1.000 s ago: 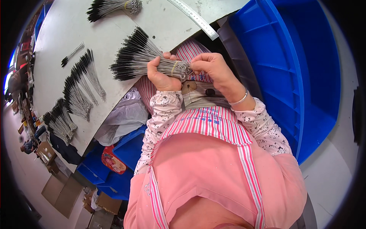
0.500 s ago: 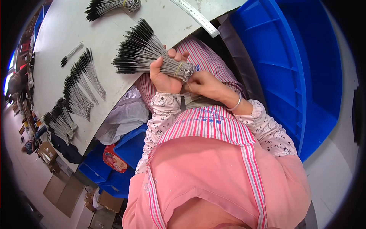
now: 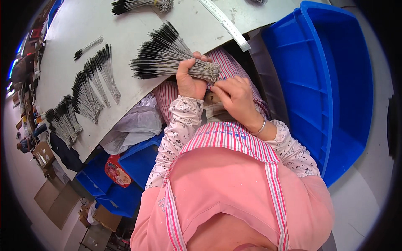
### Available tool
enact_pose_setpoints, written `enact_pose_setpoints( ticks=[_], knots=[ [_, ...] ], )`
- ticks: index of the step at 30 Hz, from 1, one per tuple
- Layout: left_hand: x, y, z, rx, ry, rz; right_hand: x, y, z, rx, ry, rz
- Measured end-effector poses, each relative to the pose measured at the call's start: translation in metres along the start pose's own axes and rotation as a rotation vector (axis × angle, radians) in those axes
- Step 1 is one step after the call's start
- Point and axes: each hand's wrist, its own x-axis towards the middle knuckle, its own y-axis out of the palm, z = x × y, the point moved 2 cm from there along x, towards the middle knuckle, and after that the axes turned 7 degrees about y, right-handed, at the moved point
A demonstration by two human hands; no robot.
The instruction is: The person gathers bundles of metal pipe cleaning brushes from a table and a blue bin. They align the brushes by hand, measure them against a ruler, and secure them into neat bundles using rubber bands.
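Left hand (image 3: 189,79) was closed around the bound end of a bundle of thin black-tipped wires (image 3: 167,56), holding it just over the near edge of the grey tabletop (image 3: 138,25), black tips fanned out over the top; right hand (image 3: 235,97) sat just beside that bound end, fingertips pinched at the tie, closed on it as far as could be seen, though exactly what it gripped was too small to tell; step in hand looked like fastening or adjusting the binding at the bundle's end; next move would likely call for the left hand keeping the wires squeezed tight so they did not splay while the right worked the tie; several similar fanned bundles (image 3: 90,90) lay on the tabletop to the left, one more bundle (image 3: 138,5) at the far edge; a steel ruler (image 3: 226,25) lay near the bound end; a big blue bin (image 3: 331,83) stood to the right, well apart from the hands
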Motion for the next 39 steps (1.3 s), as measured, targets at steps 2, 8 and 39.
enact_pose_setpoints(
  ticks=[2, 8, 39],
  knots=[
    [-0.001, 0.004, 0.001, -0.011, 0.054, 0.019, 0.001, -0.006, 0.004, -0.002, 0.053, 0.005],
    [-0.007, 0.008, -0.006, -0.078, 0.015, 0.062, 0.019, -0.007, -0.023, 1.394, 0.831, 0.202],
    [-0.013, 0.02, -0.025, -0.14, -0.145, 0.039, 0.022, 0.003, -0.04, 0.954, 0.758, 0.475]
  ],
)
